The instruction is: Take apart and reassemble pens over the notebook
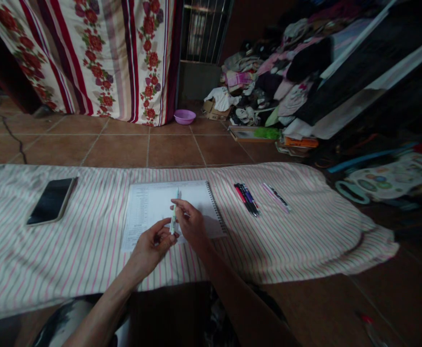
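A slim pale green and white pen (173, 220) is held upright between my two hands, over a spiral notebook (199, 193) with a printed sheet at its left side. My left hand (156, 241) pinches the pen's lower end between thumb and fingers. Around its middle, my right hand (191, 221) has closed its thumb and fingertips. The pen's upper tip points away from me, above the white page. To the right of the notebook lies a bunch of several pens (247, 199) in red, black and purple. Beside them rest a few lighter pens (276, 196).
A striped cloth (98, 231) covers the low surface. On its left lies a dark-screened phone (51, 201). Beyond are a tiled floor (124, 144), a floral curtain (105, 58), a purple basin (184, 116) and a heap of clothes (265, 86). A toy panel (387, 177) stands at right.
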Demonstrator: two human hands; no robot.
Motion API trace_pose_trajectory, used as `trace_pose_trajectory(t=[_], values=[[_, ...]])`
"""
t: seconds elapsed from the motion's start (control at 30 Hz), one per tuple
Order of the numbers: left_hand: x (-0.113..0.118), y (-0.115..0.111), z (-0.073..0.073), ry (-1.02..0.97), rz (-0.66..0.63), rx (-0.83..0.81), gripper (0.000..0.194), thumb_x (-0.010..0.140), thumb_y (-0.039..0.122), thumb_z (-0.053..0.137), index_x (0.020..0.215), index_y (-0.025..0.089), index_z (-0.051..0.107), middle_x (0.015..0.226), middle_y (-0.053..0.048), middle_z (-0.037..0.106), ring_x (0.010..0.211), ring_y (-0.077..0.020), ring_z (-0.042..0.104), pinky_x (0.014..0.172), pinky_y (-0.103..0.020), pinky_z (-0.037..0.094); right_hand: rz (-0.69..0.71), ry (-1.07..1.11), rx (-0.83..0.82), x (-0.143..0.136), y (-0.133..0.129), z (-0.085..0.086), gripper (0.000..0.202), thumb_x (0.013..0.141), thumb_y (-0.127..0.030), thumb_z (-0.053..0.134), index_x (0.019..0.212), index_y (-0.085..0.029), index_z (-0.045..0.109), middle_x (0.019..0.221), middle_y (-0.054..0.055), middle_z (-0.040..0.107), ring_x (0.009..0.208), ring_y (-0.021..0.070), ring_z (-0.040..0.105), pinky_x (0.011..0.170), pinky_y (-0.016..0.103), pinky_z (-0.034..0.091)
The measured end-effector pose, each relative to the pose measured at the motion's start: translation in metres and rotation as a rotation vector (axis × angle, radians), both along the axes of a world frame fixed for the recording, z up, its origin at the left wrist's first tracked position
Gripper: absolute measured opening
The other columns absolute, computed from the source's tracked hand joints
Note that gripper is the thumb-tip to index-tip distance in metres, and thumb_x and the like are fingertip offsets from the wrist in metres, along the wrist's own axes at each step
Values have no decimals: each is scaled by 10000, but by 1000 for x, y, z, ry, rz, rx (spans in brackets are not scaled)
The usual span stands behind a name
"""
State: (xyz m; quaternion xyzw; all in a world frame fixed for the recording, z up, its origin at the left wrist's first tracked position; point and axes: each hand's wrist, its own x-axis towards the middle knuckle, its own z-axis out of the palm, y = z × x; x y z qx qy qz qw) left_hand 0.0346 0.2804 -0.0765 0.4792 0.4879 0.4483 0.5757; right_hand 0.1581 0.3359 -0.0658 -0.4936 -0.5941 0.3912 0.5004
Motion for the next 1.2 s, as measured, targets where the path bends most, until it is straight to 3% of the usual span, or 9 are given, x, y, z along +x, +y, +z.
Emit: trace_pose_trajectory(t=[0.33, 0.57, 0.8, 1.2], values=[[3, 0, 10, 324, 25, 101, 469, 746, 337, 559, 1153, 106, 526, 754, -26, 632, 654, -127, 569, 662, -275, 465, -1, -44, -39, -1, -2, 3, 276, 770, -240, 504, 1014, -185, 619, 892, 57, 690, 790, 168, 644, 654, 265, 525], [7, -1, 14, 505, 25, 186, 446, 777, 348, 519, 1150, 105, 533, 713, -15, 629, 550, -110, 540, 562, -240, 438, 7, -12, -15, -2, -3, -3, 295, 783, -241, 481, 1055, -181, 579, 896, 65, 676, 674, 138, 640, 611, 252, 522], [5, -2, 14, 562, -7, 161, 398, 820, 388, 459, 1095, 126, 577, 675, -12, 616, 519, -110, 514, 512, -226, 423, -91, 50, -35, 3, 1, -6, 377, 758, -214, 510, 1128, -182, 444, 878, 58, 668, 569, 116, 629, 552, 243, 511], [0, -6, 15, 541, 10, 137, 415, 828, 412, 425, 1079, 140, 612, 738, -57, 689, 578, -152, 602, 557, -258, 467, -110, 29, -28, 22, 8, -4, 300, 784, -221, 430, 1061, -162, 528, 875, 66, 670, 623, 114, 631, 530, 218, 483]])
